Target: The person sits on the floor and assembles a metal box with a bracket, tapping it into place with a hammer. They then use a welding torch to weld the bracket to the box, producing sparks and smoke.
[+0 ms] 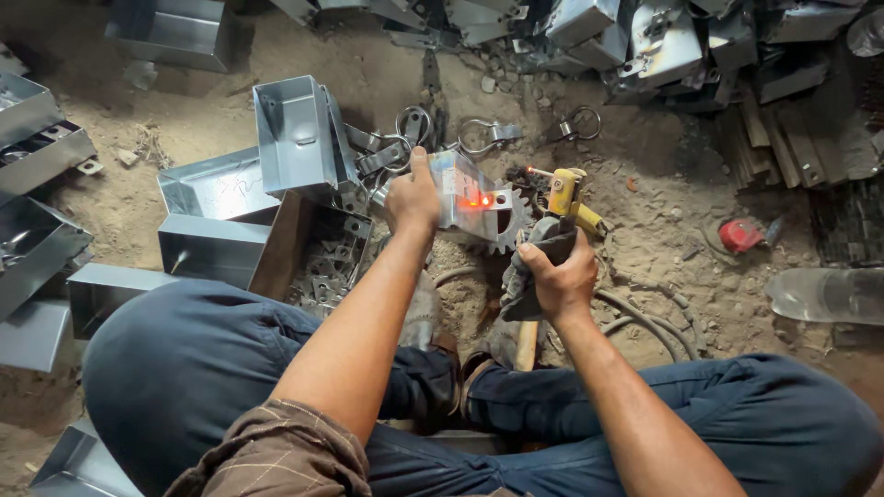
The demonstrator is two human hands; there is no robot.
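While the head view looks down past both knees, I log the left hand [412, 198] closed on a small metal box [465, 195], fingers wrapped over its near top edge, thumb pointing up. The box stands tilted above the dirt floor [645, 184], directly right of the left fingers and touching them. A spot on its right face glows orange-red [482, 201], beside a perforated tab.

The right hand [557, 276] grips a yellow welding holder [566, 198] through a dark cloth [539, 262], fingers shut around it. The holder's tip points left at the box, just short of the glowing spot. I cannot tell whether rod and metal touch.

A toothed gear [506, 230] lies under the box. An open box of small brackets [318, 267] sits just left of the left forearm, with more metal boxes [295, 133] beyond. Ring clasps [483, 136] lie on the floor above the hands. A hose [645, 317] curls to the right of the right wrist.
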